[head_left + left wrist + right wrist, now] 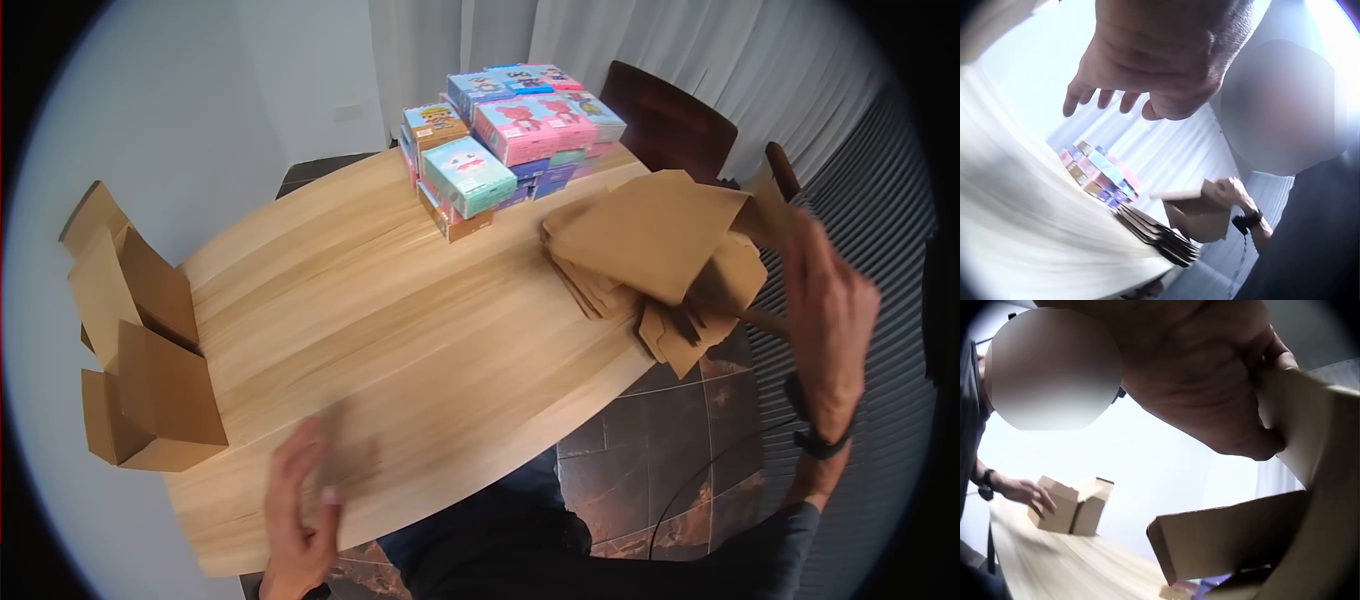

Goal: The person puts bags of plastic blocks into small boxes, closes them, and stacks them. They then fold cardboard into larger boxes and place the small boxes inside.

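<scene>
My right hand (830,305) pinches the edge of a brown cardboard carton (650,230), its fingers and thumb on a flap in the right wrist view. The carton is partly unfolded, lifted above a stack of flattened cardboard cartons (580,285) at the table's right edge. Over the near left part of the table hangs my left hand (300,510), blurred, with fingers spread loosely and nothing in it. Left of that hand, at the table's left edge, stands an opened cardboard box (170,400) with its flaps up.
Colourful small boxes (520,130) are piled at the far end of the wooden table (400,320). Behind them stand a dark chair (665,115) and pale curtains (600,40). A white wall (250,90) runs along the left, and dark floor tiles (650,450) lie at the right.
</scene>
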### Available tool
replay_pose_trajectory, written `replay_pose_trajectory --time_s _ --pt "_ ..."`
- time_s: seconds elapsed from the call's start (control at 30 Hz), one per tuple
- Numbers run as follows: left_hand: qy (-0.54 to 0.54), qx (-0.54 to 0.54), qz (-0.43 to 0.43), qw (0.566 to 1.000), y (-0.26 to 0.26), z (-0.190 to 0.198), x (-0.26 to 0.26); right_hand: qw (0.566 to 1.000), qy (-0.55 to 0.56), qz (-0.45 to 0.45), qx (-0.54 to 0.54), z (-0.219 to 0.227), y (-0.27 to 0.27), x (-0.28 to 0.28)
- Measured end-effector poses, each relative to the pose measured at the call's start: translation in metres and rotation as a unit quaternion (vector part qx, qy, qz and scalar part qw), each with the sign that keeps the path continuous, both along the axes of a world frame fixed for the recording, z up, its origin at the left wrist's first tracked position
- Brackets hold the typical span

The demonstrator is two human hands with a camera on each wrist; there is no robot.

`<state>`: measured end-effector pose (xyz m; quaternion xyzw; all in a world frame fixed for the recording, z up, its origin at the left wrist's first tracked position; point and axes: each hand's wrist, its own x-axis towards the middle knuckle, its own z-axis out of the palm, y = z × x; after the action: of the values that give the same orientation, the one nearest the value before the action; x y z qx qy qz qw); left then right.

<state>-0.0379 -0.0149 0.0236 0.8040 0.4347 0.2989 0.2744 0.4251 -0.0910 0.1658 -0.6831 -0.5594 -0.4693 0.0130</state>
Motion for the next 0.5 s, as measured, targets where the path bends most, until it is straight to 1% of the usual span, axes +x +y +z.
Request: replay_pose_trajectory --time_s 0.03,0.07,0.1,0.17,0.2,0.23,0.27,0.3,0.33,0.37,0.43,0.47,0.5 --pt "-0.004 -0.061 -0.092 0.994 0.004 0.007 0.014 1.000 0.008 -0.019 0.000 0.021 -0.001 -0.013" --pt "-0.013 -0.040 -0.141 0.989 0.007 0.011 0.030 1.000 0.018 0.014 -0.015 0.040 0.000 -0.024" --pt "-0.022 -0.018 -0.185 0.982 0.011 0.017 0.046 0.996 0.051 0.060 -0.047 0.061 -0.002 -0.031" --pt "-0.069 0.085 -0.203 0.973 0.013 0.040 0.074 0.973 0.129 0.146 -0.119 0.097 -0.001 -0.048" --pt "-0.079 0.156 -0.177 0.968 0.017 0.050 0.083 0.939 0.265 0.196 -0.095 0.101 -0.001 -0.051" --pt "-0.086 0.228 -0.151 0.958 0.024 0.060 0.087 0.911 0.334 0.227 -0.086 0.106 0.002 -0.060" --pt "-0.136 0.252 -0.133 0.949 0.038 0.066 0.083 0.877 0.399 0.258 -0.074 0.112 0.005 -0.069" --pt "-0.207 0.237 -0.111 0.943 0.051 0.077 0.077 0.847 0.436 0.279 -0.121 0.121 0.017 -0.089" --pt "-0.280 0.225 -0.090 0.929 0.065 0.087 0.070 0.808 0.477 0.319 -0.131 0.117 0.030 -0.100" --pt "-0.375 0.168 -0.062 0.910 0.074 0.098 0.062 0.765 0.516 0.357 -0.141 0.114 0.044 -0.112" --pt "-0.303 0.271 0.045 0.913 0.076 0.120 0.037 0.714 0.551 0.390 -0.185 0.102 0.077 -0.123" --pt "-0.294 0.279 0.056 0.913 0.078 0.126 0.023 0.687 0.568 0.404 -0.207 0.096 0.093 -0.128" --pt "-0.257 0.318 0.047 0.911 0.078 0.131 0.008 0.676 0.558 0.431 -0.214 0.076 0.115 -0.125"
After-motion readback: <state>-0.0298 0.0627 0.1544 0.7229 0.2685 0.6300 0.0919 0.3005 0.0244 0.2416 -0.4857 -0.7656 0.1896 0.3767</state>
